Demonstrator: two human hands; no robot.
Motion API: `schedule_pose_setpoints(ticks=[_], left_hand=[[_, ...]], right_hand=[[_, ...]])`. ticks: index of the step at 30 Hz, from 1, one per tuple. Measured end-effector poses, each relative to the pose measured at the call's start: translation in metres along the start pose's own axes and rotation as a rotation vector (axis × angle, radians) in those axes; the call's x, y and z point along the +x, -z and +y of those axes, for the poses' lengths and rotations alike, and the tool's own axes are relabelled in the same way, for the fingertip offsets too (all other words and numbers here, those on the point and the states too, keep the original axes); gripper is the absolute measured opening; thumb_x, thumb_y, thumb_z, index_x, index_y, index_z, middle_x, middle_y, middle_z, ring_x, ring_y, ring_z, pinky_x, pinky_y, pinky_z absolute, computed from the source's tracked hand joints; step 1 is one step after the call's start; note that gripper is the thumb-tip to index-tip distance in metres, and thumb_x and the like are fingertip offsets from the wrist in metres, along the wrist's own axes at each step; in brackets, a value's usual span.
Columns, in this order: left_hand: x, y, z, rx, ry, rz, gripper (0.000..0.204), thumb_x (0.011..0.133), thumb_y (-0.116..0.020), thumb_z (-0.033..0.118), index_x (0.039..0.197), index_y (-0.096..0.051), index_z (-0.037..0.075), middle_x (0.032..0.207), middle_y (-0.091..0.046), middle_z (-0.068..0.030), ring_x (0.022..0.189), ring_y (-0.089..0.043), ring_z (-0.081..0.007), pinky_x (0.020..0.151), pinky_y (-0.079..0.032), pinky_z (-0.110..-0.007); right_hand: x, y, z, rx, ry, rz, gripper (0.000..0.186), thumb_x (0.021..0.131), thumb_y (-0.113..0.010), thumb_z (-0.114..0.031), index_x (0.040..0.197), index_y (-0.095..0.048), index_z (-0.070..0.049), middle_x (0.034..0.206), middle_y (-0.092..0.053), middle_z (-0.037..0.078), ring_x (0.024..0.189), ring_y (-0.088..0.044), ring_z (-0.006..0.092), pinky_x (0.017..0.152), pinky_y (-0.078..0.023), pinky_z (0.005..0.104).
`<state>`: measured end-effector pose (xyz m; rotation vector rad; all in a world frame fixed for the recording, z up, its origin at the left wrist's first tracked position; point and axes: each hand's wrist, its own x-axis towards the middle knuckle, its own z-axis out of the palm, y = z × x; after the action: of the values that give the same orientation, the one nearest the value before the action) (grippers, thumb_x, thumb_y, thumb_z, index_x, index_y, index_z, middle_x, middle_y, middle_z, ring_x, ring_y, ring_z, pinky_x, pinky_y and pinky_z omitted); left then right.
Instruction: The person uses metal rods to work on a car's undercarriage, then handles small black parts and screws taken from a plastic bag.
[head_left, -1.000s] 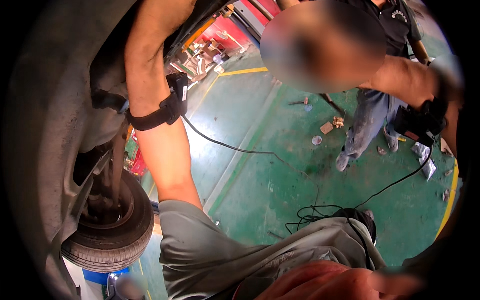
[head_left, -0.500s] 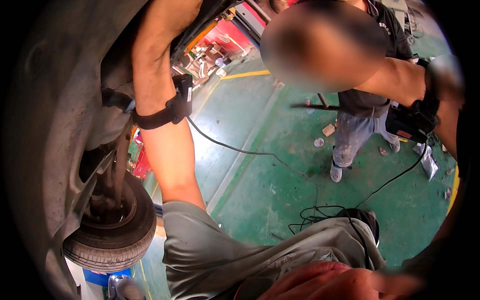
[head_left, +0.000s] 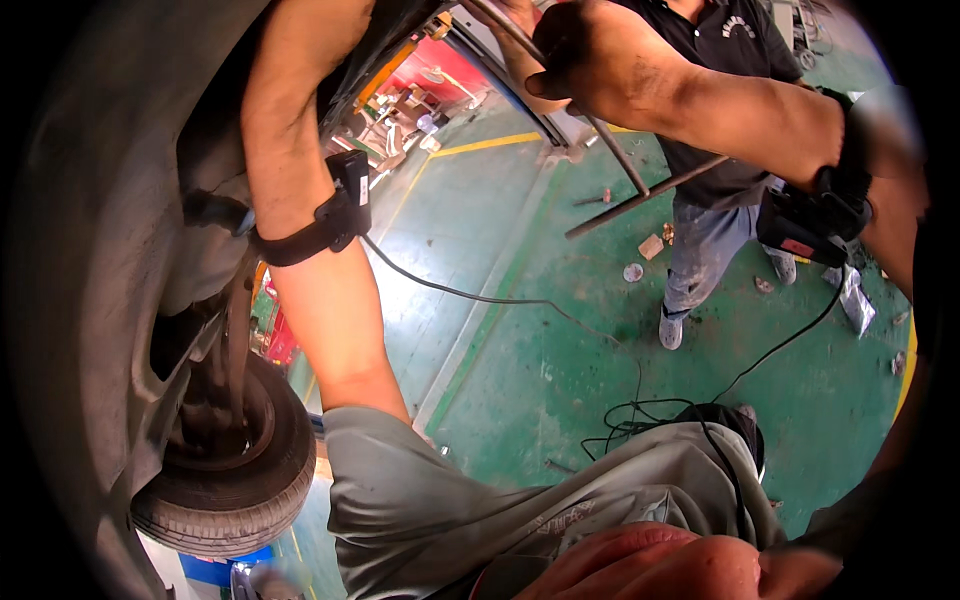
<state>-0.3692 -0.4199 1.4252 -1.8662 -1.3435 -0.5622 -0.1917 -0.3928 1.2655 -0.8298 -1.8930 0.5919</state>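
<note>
Over a green workshop floor point(head_left: 520, 400), well right of the wheel point(head_left: 230, 475), is holding a T-shaped metal bar point(head_left: 645, 196) with the right grip point(head_left: 605, 65) curled around it, probably feeling heavy and rigid, favouring a mid-length hold, not showing the left grip.

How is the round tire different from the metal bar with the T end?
The tire is round and chunky, but the T-shaped bar is long and thin. The tire has a grooved tread, while the T-shaped bar looks smooth. The right hand is closed around the T-shaped bar; no hand shows on the tire. Both look dark.
</note>
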Motion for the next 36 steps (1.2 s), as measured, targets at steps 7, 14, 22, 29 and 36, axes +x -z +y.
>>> schedule_pose_setpoints(ticks=[7, 14, 22, 29, 36], left_hand=[[0.04, -0.02, -0.088, 0.656, -0.622, -0.048, 0.055, 0.088, -0.05, -0.002, 0.133, -0.058, 0.028, 0.092, -0.068, -0.0159, 0.069, -0.067, -0.0327, 0.059, -0.051, -0.041], [0.009, 0.007, -0.047, 0.367, -0.311, -0.123, 0.031, 0.096, -0.056, 0.009, 0.126, -0.065, 0.014, 0.12, -0.068, -0.0099, 0.105, -0.067, -0.0197, 0.091, -0.05, -0.029], [0.013, 0.004, -0.056, 0.599, -0.489, -0.057, 0.029, 0.101, -0.05, 0.021, 0.125, -0.065, 0.013, 0.115, -0.068, -0.0169, 0.101, -0.066, -0.0306, 0.092, -0.05, -0.033], [0.01, 0.009, -0.042, 0.561, -0.429, -0.111, 0.028, 0.102, -0.05, 0.021, 0.124, -0.066, 0.012, 0.116, -0.067, -0.0173, 0.101, -0.066, -0.0304, 0.092, -0.05, -0.034], [0.022, -0.004, -0.06, 0.441, -0.532, -0.065, 0.03, 0.102, -0.05, 0.022, 0.125, -0.064, 0.009, 0.111, -0.068, -0.0192, 0.095, -0.067, -0.0312, 0.089, -0.051, -0.036]], right_hand=[[0.001, -0.005, 0.012, -0.247, 0.057, 0.182, 0.052, 0.082, -0.068, -0.011, 0.13, -0.051, -0.003, 0.088, -0.069, 0.02, 0.085, -0.069, 0.0347, 0.073, -0.055, 0.0415], [-0.011, -0.022, -0.019, 0.145, -0.182, 0.114, 0.095, 0.089, -0.064, -0.014, 0.152, 0.006, -0.015, 0.094, -0.068, 0.018, 0.086, -0.068, 0.0351, 0.08, -0.053, 0.0435], [0.01, -0.023, -0.019, 0.307, -0.236, 0.231, 0.052, 0.089, -0.067, -0.029, 0.135, -0.048, -0.015, 0.094, -0.071, 0.012, 0.09, -0.068, 0.029, 0.084, -0.054, 0.0395], [0.028, -0.026, -0.008, 0.326, -0.197, 0.201, 0.037, 0.093, -0.061, -0.033, 0.123, -0.057, -0.012, 0.101, -0.069, 0.011, 0.095, -0.065, 0.0288, 0.086, -0.051, 0.0389], [0.017, -0.035, -0.021, 0.51, -0.275, 0.352, 0.032, 0.095, -0.06, -0.034, 0.112, -0.062, -0.007, 0.103, -0.066, 0.013, 0.095, -0.064, 0.0283, 0.088, -0.048, 0.0391]])
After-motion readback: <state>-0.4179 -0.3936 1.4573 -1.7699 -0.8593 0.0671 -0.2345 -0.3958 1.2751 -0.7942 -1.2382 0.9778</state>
